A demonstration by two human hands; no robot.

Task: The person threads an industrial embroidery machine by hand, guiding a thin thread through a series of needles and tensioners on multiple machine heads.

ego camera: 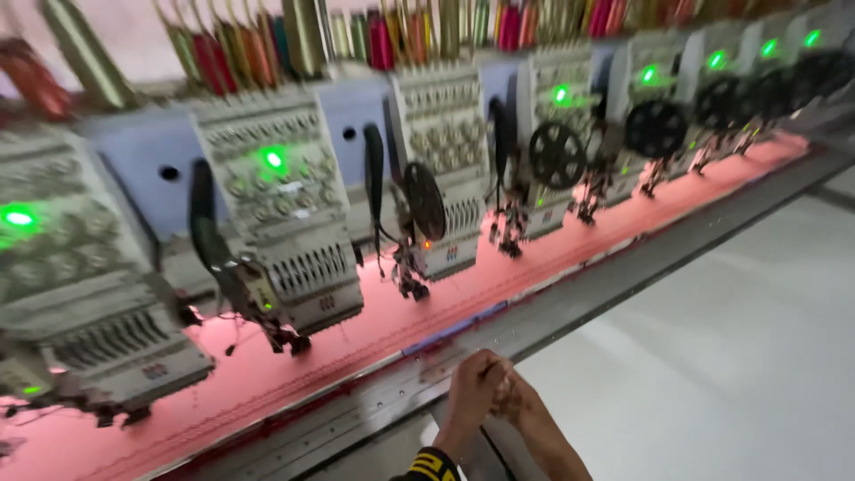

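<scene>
My left hand (472, 390) and my right hand (515, 398) are pressed together at the bottom centre, fingers curled, just over the grey metal frame rail (570, 307). Whether they pinch anything small is too blurred to tell. Beyond the rail a long strip of pink fabric (374, 334) runs under a row of embroidery machine heads (294, 223). The nearest head to my hands stands at the centre (436, 191). A dark sleeve cuff with yellow pattern (434, 466) shows on my left wrist.
Green lamps (273, 159) glow on the machine heads. Spools of coloured thread (383, 36) line the top. Black reels (557, 154) hang on several heads. A pale grey table surface (730, 356) spreads to the right of the rail.
</scene>
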